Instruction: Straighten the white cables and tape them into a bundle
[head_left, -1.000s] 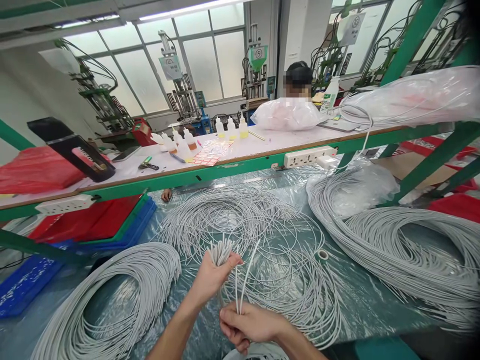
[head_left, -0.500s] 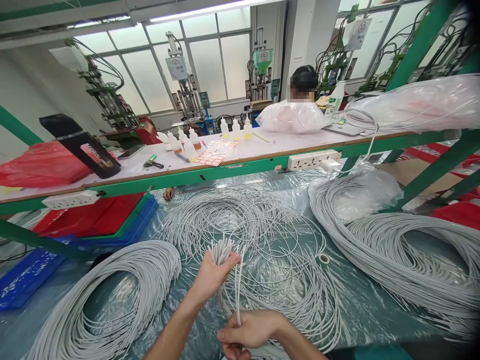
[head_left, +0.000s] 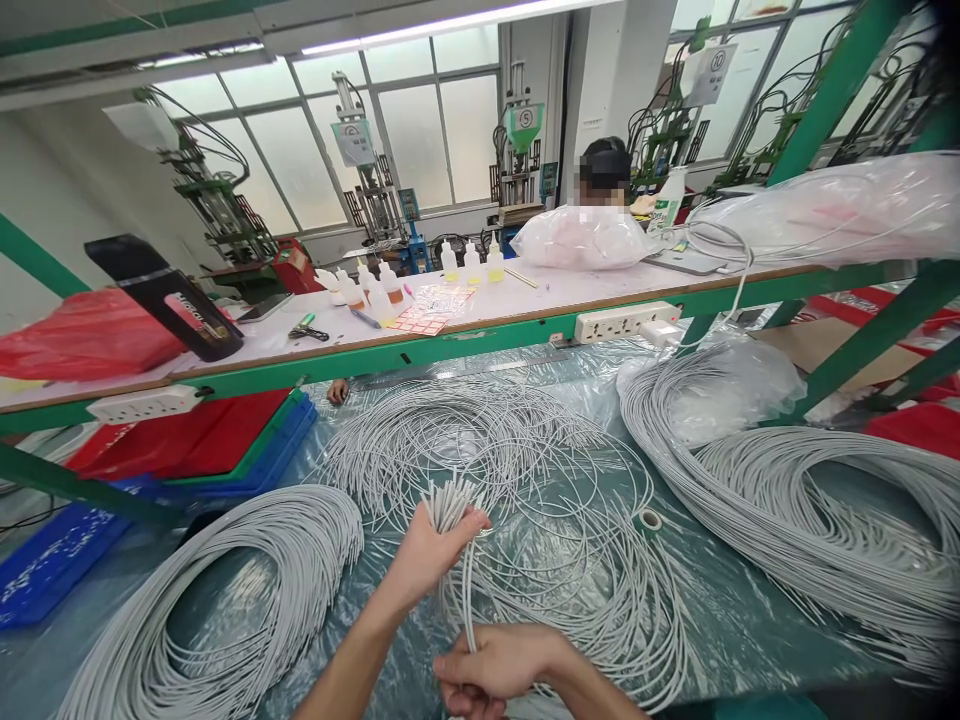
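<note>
My left hand (head_left: 429,555) is closed round a bunch of grey cable ends (head_left: 448,500) that fan upward out of the fist. Just below it, my right hand (head_left: 496,668) pinches a single grey cable (head_left: 466,590) that runs up toward the bunch. Both hands hover over a loose tangle of grey cables (head_left: 510,470) spread on the plastic-covered table (head_left: 712,610).
A coiled grey cable pile (head_left: 225,600) lies at the left, a larger one (head_left: 810,500) at the right. Red and blue trays (head_left: 217,440) sit under a green-edged shelf (head_left: 465,335) carrying bottles, power strips and plastic bags. Another person sits behind the shelf.
My right hand has drawn the single cable down, so its free end has slid from sticking up beside the bunch to lying against my left hand. The left hand stayed put.
</note>
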